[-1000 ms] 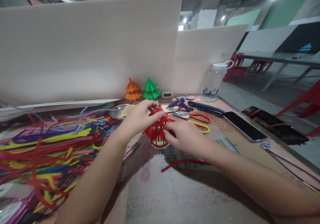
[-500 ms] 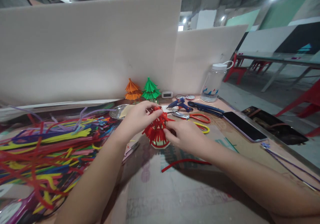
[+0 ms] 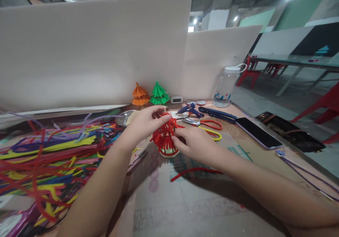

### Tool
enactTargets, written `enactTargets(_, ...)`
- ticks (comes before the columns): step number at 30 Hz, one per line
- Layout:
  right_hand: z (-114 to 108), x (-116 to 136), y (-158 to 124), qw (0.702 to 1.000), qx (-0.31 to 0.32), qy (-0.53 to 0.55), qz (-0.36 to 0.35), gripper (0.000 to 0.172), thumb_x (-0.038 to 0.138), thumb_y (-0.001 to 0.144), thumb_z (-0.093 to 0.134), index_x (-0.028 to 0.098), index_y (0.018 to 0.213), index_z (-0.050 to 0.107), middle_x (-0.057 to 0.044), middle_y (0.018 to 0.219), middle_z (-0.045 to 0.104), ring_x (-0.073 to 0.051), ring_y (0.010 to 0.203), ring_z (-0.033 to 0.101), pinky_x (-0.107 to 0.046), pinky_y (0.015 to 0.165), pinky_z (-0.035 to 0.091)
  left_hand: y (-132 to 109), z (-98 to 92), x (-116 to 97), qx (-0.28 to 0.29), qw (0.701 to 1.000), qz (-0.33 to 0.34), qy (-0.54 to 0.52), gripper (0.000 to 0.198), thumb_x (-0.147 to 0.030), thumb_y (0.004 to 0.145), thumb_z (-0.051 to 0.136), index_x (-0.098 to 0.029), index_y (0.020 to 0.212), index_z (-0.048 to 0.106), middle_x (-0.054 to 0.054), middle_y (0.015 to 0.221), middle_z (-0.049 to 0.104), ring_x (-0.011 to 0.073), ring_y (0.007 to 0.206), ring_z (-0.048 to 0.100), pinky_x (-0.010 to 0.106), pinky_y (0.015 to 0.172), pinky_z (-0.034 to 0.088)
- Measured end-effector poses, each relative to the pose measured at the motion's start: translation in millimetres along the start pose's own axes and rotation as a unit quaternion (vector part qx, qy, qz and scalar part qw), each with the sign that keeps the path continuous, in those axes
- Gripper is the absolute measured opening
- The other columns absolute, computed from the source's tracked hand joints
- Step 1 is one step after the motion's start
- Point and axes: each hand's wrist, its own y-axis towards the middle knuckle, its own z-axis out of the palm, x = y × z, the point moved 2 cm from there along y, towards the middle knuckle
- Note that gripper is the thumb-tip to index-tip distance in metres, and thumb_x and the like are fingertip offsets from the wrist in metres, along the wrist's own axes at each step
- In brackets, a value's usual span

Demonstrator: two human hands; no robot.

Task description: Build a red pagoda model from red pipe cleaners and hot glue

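Note:
A red pipe-cleaner tree [image 3: 164, 143] with fringed tiers stands on a pale base at the middle of the table. My left hand [image 3: 150, 120] grips its top between thumb and fingers. On its right side, my right hand [image 3: 186, 140] pinches a red pipe-cleaner strand of the tree; the fingertips partly hide the strand. A loose red pipe cleaner [image 3: 196, 170] lies on the table in front. Behind the tree stand a finished-looking orange tree [image 3: 140, 95] and a green tree [image 3: 159, 95].
Many coloured pipe cleaners [image 3: 53, 159] are heaped at the left. Behind and right lie a blue glue gun [image 3: 191, 110], red-handled scissors [image 3: 212, 124], blue-handled pliers [image 3: 218, 114] and a phone [image 3: 258, 134]. A water bottle [image 3: 226, 87] stands near white panels [image 3: 92, 53].
My right hand has shifted very slightly left along the red tree's side. My left hand stays at the top, and the tree remains in place.

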Motion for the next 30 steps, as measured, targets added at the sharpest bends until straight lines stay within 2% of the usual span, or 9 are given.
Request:
enactTargets(14, -0.4, -3.7, 2.7, 0.999, 0.013, 0.029, 0.014, 0.026, 0.028, 0.095, 0.051, 0.018, 0.075, 0.064, 0.0, 0.067, 0.062, -0.011, 0.058, 0.047, -0.027, 0.057, 0.023, -0.7, 1.2, -1.0, -0.01, 1.0, 0.009, -0.008, 0.032, -0.045, 0.088, 0.06, -0.019, 0.106, 0.067, 0.005, 0.097, 0.073, 0.0187, 0.081, 0.065, 0.031, 0.072, 0.051)
enactTargets(20, 1.2, -10.4, 7.1, 0.996, 0.042, 0.078, 0.027, 0.028, 0.028, 0.095, 0.051, 0.017, 0.072, 0.062, 0.0, 0.067, 0.062, -0.011, 0.058, 0.047, -0.026, 0.056, 0.024, -0.8, 1.3, -3.1, -0.008, 1.0, 0.012, 0.006, 0.028, -0.042, 0.089, 0.059, -0.019, 0.103, 0.068, 0.004, 0.095, 0.073, 0.019, 0.081, 0.065, 0.032, 0.074, 0.051)
enactTargets(25, 1.2, -12.2, 8.9, 0.994, 0.047, 0.093, 0.022, 0.031, 0.03, 0.095, 0.051, 0.017, 0.068, 0.059, 0.0, 0.065, 0.06, -0.011, 0.058, 0.047, -0.026, 0.056, 0.024, -1.4, 1.5, -2.0, -0.003, 1.0, 0.01, 0.003, 0.032, -0.045, 0.089, 0.061, -0.019, 0.107, 0.066, 0.004, 0.099, 0.073, 0.0194, 0.084, 0.065, 0.033, 0.076, 0.051)
enactTargets(30, -1.2, -10.9, 9.1, 0.993, 0.058, 0.097, 0.034, 0.026, 0.024, 0.092, 0.051, 0.017, 0.068, 0.057, 0.001, 0.063, 0.058, -0.01, 0.058, 0.046, -0.026, 0.056, 0.024, -1.9, 1.2, -1.9, 0.011, 1.0, 0.018, -0.008, 0.029, -0.042, 0.088, 0.063, -0.019, 0.106, 0.066, 0.004, 0.103, 0.073, 0.0194, 0.09, 0.066, 0.031, 0.08, 0.05)
